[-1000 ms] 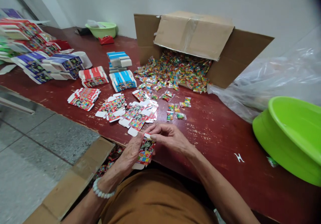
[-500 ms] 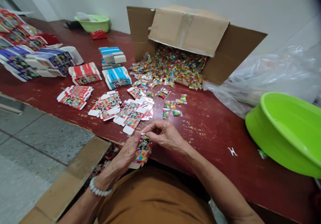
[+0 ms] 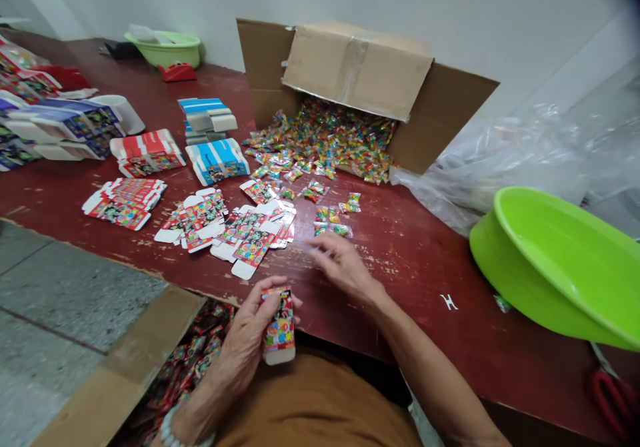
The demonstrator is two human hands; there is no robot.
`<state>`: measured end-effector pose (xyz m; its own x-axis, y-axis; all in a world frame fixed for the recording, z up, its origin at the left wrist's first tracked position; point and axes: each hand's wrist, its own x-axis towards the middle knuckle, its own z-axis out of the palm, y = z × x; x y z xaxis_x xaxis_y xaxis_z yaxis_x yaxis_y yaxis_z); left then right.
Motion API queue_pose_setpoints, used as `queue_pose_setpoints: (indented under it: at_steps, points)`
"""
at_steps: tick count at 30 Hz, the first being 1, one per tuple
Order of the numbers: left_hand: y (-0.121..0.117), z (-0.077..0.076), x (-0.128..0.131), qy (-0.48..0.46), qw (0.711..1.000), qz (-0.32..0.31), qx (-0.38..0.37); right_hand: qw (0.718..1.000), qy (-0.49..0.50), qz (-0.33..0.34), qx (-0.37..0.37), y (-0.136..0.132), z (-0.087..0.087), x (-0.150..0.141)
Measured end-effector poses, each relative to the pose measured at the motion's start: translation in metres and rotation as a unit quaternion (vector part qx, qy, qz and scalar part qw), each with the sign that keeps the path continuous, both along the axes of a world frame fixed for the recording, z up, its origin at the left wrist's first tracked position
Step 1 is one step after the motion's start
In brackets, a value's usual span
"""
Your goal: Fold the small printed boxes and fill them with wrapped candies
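Observation:
My left hand (image 3: 245, 330) is wrapped round a small printed red candy box (image 3: 280, 333), thumb on its front; the box's white end faces me. Over the table to the right, my right hand (image 3: 343, 263) is apart from the box, its fingers stretched out and slightly blurred, with nothing visible in them. Just beyond its fingers lie several small clear candy packets (image 3: 334, 215) with colourful pieces. Left of those, flattened red boxes (image 3: 255, 243) lie in loose overlapping piles.
A cardboard carton (image 3: 357, 77) on its side spills candy packets at the back. A green basin (image 3: 545, 267) stands right, with red-handled scissors (image 3: 613, 393) near it. Folded boxes (image 3: 217, 160) are stacked left. An open carton (image 3: 125, 360) of filled red boxes sits below the table edge.
My right hand has let go of the box's top and moved right, towards the candy packets. My left hand keeps the box, now lower, its end turned towards me. The view has shifted right.

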<state>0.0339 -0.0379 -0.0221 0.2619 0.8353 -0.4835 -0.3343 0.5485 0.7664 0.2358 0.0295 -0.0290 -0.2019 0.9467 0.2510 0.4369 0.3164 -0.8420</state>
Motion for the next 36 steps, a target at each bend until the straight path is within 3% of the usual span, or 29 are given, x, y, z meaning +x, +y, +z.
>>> queue_pose_setpoints:
  at_steps: [3, 5, 7, 9, 11, 13, 15, 17, 19, 23, 27, 30, 33, 36]
  points:
    - [-0.016, -0.005, -0.015, -0.027, 0.996, -0.053, -0.06, 0.959, -0.167, -0.231, -0.009, 0.028, -0.011, 0.037]
    - [-0.017, -0.008, -0.034, -0.003, 0.995, -0.081, -0.057, 0.931, -0.231, -0.278, -0.054, 0.039, -0.021, 0.055]
    - [-0.013, -0.01, -0.059, 0.056, 0.99, -0.127, -0.016, 0.927, -0.246, -0.27, -0.08, 0.043, -0.03, 0.067]
    - [-0.008, -0.009, -0.082, 0.126, 0.963, -0.239, 0.019, 0.942, -0.204, -0.252, -0.09, 0.04, -0.036, 0.072]
    - [-0.007, -0.008, -0.1, 0.164, 0.917, -0.363, 0.012, 0.963, -0.106, -0.228, -0.101, 0.033, -0.036, 0.069]
    - [-0.01, -0.006, -0.107, 0.177, 0.899, -0.401, 0.004, 0.977, 0.018, -0.178, -0.115, 0.019, -0.027, 0.058]
    - [-0.014, -0.004, -0.105, 0.171, 0.924, -0.342, 0.013, 0.978, 0.112, -0.092, -0.152, -0.001, -0.011, 0.036]
    - [-0.017, -0.001, -0.096, 0.145, 0.955, -0.258, 0.031, 0.967, 0.142, 0.034, -0.21, -0.024, 0.007, 0.005]
    - [-0.017, 0.001, -0.084, 0.113, 0.968, -0.216, 0.054, 0.966, 0.135, 0.108, -0.193, -0.041, 0.019, -0.027]
    - [-0.015, -0.001, -0.064, 0.107, 0.966, -0.208, 0.109, 0.981, 0.124, 0.064, -0.132, -0.047, 0.021, -0.066]
    - [-0.012, -0.005, -0.051, 0.143, 0.959, -0.202, 0.136, 0.956, 0.23, 0.016, -0.181, -0.039, 0.012, -0.072]
    - [-0.011, -0.003, -0.042, 0.15, 0.962, -0.181, 0.136, 0.947, 0.253, -0.006, -0.197, -0.041, 0.009, -0.075]
    - [-0.01, 0.001, -0.033, 0.114, 0.976, -0.126, 0.133, 0.965, 0.197, 0.027, -0.171, -0.048, 0.011, -0.077]
    - [-0.009, 0.005, -0.029, 0.043, 0.993, -0.039, 0.106, 0.987, 0.11, 0.076, -0.091, -0.053, 0.015, -0.076]
